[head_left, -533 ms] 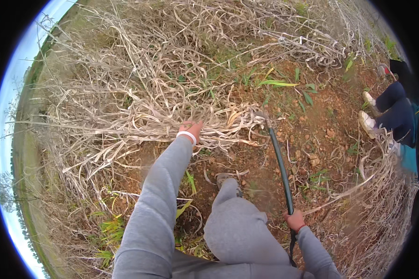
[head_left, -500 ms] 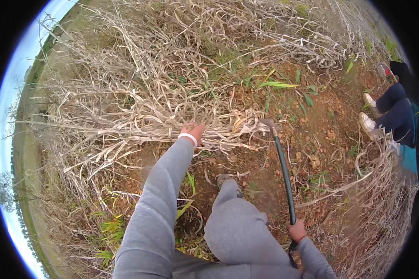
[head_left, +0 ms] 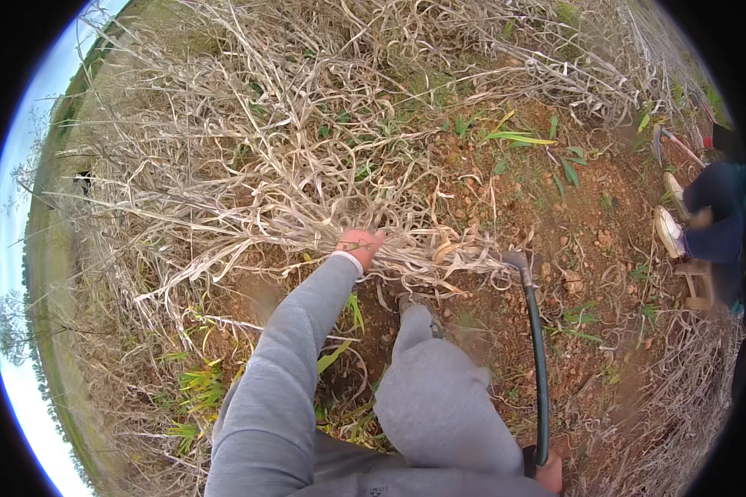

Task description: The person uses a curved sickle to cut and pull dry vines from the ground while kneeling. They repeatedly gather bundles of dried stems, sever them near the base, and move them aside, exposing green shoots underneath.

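Ground: red soil [head_left: 588,224], dry stalks [head_left: 249,157].
Left hand [head_left: 360,244]: grips stalk bunch [head_left: 423,253].
Right hand [head_left: 549,472]: closed on hoe [head_left: 537,348], blade at bunch.

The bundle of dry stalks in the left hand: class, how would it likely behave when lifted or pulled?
The dry stalks look pale, thin and curled, so probably light and floppy, sagging beyond the left hand. They seem brittle, likely snapping or shedding. Tangled with neighbouring stalks, they may drag others along.
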